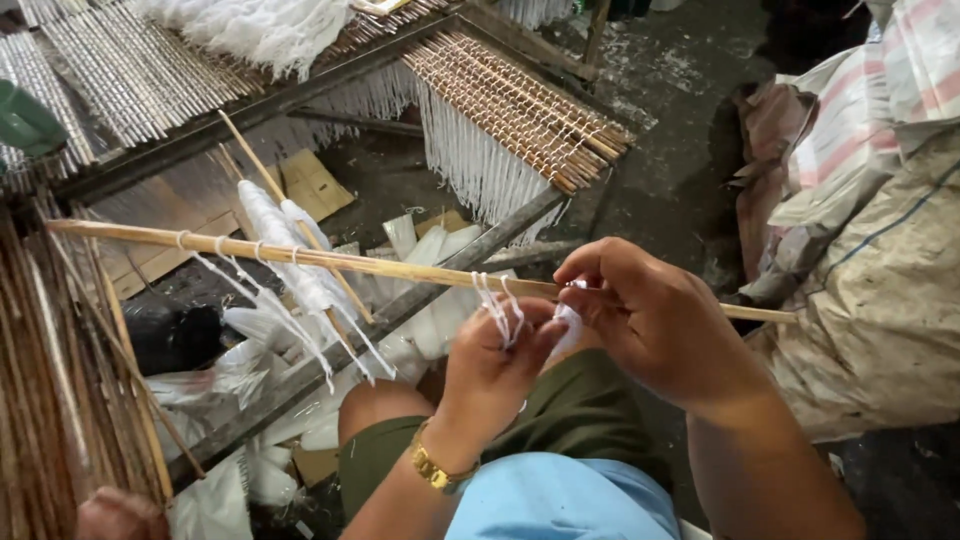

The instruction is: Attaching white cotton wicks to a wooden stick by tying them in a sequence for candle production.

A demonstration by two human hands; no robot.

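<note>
From the head camera, your left hand (492, 352) pinches short white strings (497, 305) looped over a long bamboo stick (330, 260), while your right hand (655, 318) grips the stick and a bit of white string just at three o'clock of the left. Toward nine o'clock, a few strings (262, 290) already hang tied; much of the stick between looks bare. At twelve o'clock, a rack (520, 105) holds finished sticks with white fringes. At three o'clock sit dusty sacks (880, 260) on a dark, grimy floor (670, 120).

Behind the right hand (655, 325) the bamboo stick (300, 255) is hidden; the white strings (497, 305) blur there — knots too small to tell.
</note>
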